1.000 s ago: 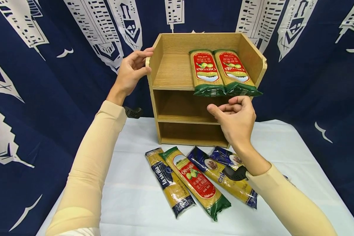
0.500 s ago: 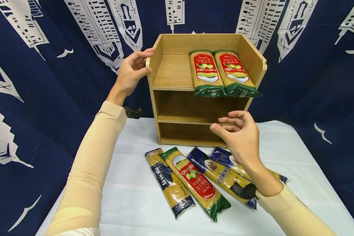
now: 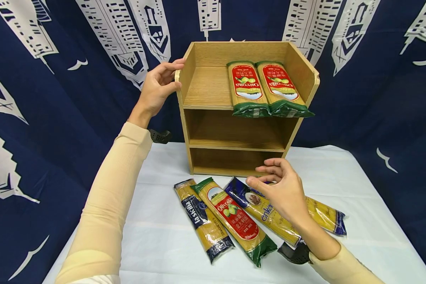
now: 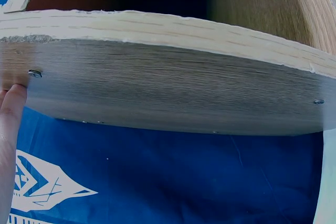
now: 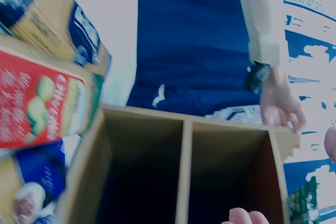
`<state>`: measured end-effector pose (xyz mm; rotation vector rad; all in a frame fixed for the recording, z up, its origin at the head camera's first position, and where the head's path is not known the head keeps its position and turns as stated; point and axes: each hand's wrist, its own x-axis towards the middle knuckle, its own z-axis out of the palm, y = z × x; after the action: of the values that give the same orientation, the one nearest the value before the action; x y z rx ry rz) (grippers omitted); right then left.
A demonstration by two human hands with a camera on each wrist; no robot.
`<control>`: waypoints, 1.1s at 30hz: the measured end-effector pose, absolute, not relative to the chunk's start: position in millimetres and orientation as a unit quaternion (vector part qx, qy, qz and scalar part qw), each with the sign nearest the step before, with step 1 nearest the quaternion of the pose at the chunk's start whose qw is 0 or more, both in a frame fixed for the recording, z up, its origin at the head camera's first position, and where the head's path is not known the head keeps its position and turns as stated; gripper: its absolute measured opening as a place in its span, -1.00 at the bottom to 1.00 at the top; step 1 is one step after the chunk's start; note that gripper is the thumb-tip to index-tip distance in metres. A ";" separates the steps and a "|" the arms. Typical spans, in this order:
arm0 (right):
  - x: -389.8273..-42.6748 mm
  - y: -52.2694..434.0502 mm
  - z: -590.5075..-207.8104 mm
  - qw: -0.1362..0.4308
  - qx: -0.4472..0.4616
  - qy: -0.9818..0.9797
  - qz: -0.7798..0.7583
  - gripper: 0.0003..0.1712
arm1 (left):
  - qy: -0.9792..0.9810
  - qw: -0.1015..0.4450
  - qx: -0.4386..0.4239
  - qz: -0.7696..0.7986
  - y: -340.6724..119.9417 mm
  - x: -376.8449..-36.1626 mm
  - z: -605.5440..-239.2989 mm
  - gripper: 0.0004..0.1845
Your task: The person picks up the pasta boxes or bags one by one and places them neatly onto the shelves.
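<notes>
My right hand (image 3: 282,189) hovers loosely open at lower centre over the blue pasta packet (image 3: 266,211) on the desk (image 3: 156,236), probably light, brittle, crinkly-slick, best taken mid-length, while my left hand (image 3: 157,88) holds the wooden shelf (image 3: 213,85).

Both lower compartments of the wooden shelf (image 3: 234,138) gape open, while two pasta packs (image 3: 262,88) fill its top's right half.

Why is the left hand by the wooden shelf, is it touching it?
Touching. The head view shows the left hand with fingers on the wooden shelf side panel's top edge.
</notes>
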<state>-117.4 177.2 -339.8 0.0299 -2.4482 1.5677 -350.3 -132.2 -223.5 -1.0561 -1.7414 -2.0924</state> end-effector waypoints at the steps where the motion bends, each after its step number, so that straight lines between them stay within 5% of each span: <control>1: -116.2 175.4 -343.6 0.104 0.008 -0.839 0.534 -0.20 | -0.593 0.111 -0.359 -0.712 -132.3 -350.5 -224.0 -0.55; 19: -106.2 164.5 -403.1 -0.079 -0.008 -0.901 0.427 -0.21 | -0.590 0.107 -0.360 -0.714 -134.0 -351.7 -227.8 -0.55; 33: -103.7 156.0 -448.4 -0.114 0.007 -0.931 0.346 0.00 | -0.591 0.110 -0.365 -0.711 -132.9 -352.0 -224.3 -0.57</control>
<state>-103.7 156.0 -448.4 0.0236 -3.1598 1.1721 -352.0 -132.9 -224.3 -1.0717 -1.7385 -2.0889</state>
